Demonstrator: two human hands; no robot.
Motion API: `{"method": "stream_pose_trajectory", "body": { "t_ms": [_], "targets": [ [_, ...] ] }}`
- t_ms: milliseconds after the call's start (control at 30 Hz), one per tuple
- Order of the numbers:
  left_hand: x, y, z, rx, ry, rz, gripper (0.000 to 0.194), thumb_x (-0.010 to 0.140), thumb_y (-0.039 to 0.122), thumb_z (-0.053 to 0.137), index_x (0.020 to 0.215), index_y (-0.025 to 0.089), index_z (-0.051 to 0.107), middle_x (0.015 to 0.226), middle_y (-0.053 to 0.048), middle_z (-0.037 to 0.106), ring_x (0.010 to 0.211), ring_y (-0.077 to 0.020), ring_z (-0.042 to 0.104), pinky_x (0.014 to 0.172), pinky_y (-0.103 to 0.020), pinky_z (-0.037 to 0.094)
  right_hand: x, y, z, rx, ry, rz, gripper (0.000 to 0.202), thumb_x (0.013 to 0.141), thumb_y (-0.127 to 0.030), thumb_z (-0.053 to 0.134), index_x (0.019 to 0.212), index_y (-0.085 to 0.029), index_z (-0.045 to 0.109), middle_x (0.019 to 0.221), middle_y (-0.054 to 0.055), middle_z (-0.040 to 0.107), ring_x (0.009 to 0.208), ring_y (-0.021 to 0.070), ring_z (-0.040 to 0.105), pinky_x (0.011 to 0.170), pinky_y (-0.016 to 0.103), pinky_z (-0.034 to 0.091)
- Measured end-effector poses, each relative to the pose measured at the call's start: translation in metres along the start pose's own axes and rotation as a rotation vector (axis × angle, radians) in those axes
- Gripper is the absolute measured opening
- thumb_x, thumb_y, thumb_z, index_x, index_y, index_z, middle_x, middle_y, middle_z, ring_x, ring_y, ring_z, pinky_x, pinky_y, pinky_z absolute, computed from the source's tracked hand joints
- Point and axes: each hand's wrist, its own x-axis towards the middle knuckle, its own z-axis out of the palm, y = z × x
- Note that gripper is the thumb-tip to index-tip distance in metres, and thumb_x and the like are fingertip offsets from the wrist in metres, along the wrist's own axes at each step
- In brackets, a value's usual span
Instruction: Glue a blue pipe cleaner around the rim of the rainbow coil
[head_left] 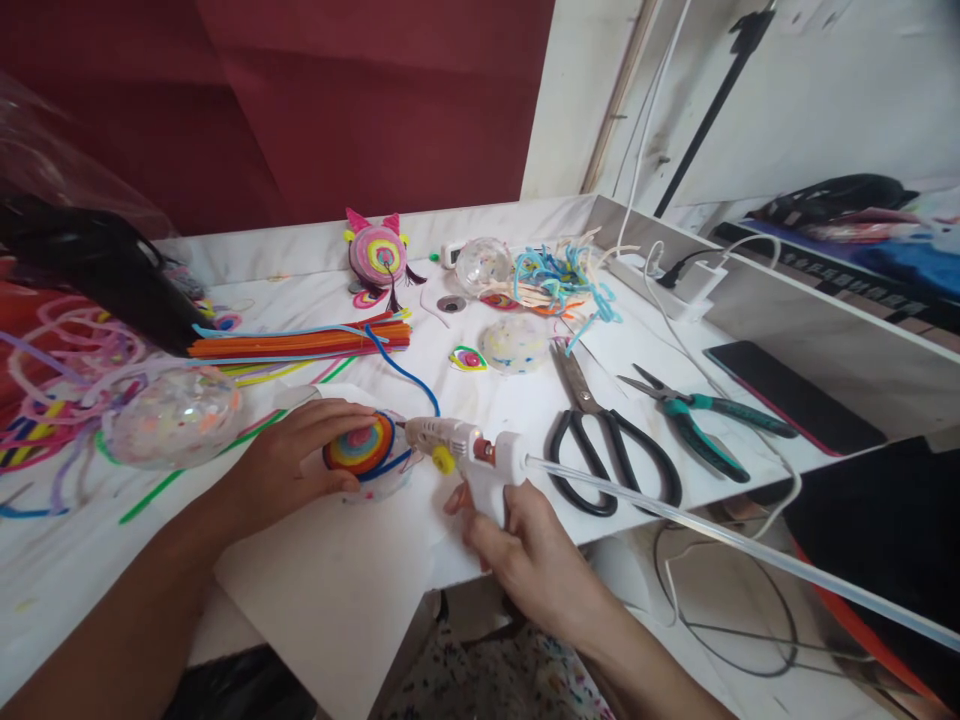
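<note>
My left hand point(319, 450) is closed around a dome coiled in rainbow pipe cleaner point(361, 447), with rings of pink, yellow, orange and blue. A loose blue pipe cleaner point(409, 375) runs up from the dome's outer ring. In my right hand point(510, 530) is a white hot glue gun point(491, 460), gripped by its handle. Its nozzle tip points left and meets the dome's right edge; whether it touches cannot be made out. A long clear glue stick point(675, 515) sticks out of the gun's back. Under the dome lies a sheet of white card point(330, 590).
Black-handled scissors point(592, 430), green-handled pliers point(694, 415) and a phone point(784, 395) lie to the right. Behind are a bundle of orange pipe cleaners point(300, 342), clear plastic half-spheres point(514, 345) and a pink eared ornament point(379, 255). A power strip point(675, 285) with cables stands at the right back.
</note>
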Motion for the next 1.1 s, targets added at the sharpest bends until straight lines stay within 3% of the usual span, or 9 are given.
{"method": "stream_pose_trajectory", "body": {
  "t_ms": [133,367,533,733,1100],
  "targets": [
    [-0.001,0.000,-0.001,-0.002,-0.001,0.007,0.058,0.108,0.073,0.063,0.156,0.042,0.069,0.153,-0.005,0.076,0.140,-0.0327,0.070,0.123,-0.047,0.057,0.005,0.000,0.001,0.008,-0.058,0.039,0.013,0.085,-0.032,0.059,0.093,-0.024,0.065,0.067,-0.007,0.053,0.059,0.0145,0.047,0.055,0.027,0.036],
    [0.000,0.002,-0.004,0.034,0.004,0.052,0.059,0.110,0.074,0.060,0.156,0.038,0.068,0.151,-0.006,0.076,0.138,-0.0299,0.071,0.121,-0.044,0.058,0.008,0.002,-0.003,-0.015,-0.104,0.094,0.014,0.083,-0.033,0.059,0.089,-0.022,0.066,0.064,-0.007,0.052,0.059,0.0135,0.046,0.054,0.026,0.034],
    [0.001,0.003,-0.004,0.035,0.009,0.079,0.056,0.112,0.069,0.061,0.156,0.035,0.068,0.150,-0.006,0.076,0.139,-0.0279,0.070,0.121,-0.043,0.057,-0.004,-0.003,-0.004,-0.025,-0.101,0.061,0.007,0.085,-0.030,0.058,0.083,-0.024,0.062,0.064,-0.007,0.049,0.059,0.0133,0.043,0.055,0.026,0.034],
    [0.001,0.002,-0.004,0.037,0.015,0.094,0.057,0.112,0.071,0.060,0.156,0.036,0.067,0.150,-0.005,0.076,0.140,-0.0273,0.069,0.122,-0.042,0.056,-0.023,0.000,-0.002,-0.071,-0.071,0.031,0.011,0.088,-0.031,0.058,0.090,-0.024,0.066,0.068,-0.006,0.050,0.063,0.0149,0.046,0.062,0.028,0.041],
    [0.003,0.006,-0.004,0.034,0.015,0.065,0.061,0.111,0.075,0.059,0.155,0.035,0.069,0.150,-0.006,0.076,0.141,-0.0281,0.069,0.123,-0.044,0.057,-0.035,0.010,0.001,-0.110,-0.109,0.045,0.019,0.087,-0.034,0.058,0.095,-0.021,0.069,0.085,0.002,0.068,0.076,0.0188,0.061,0.070,0.031,0.048]
  ]
}}
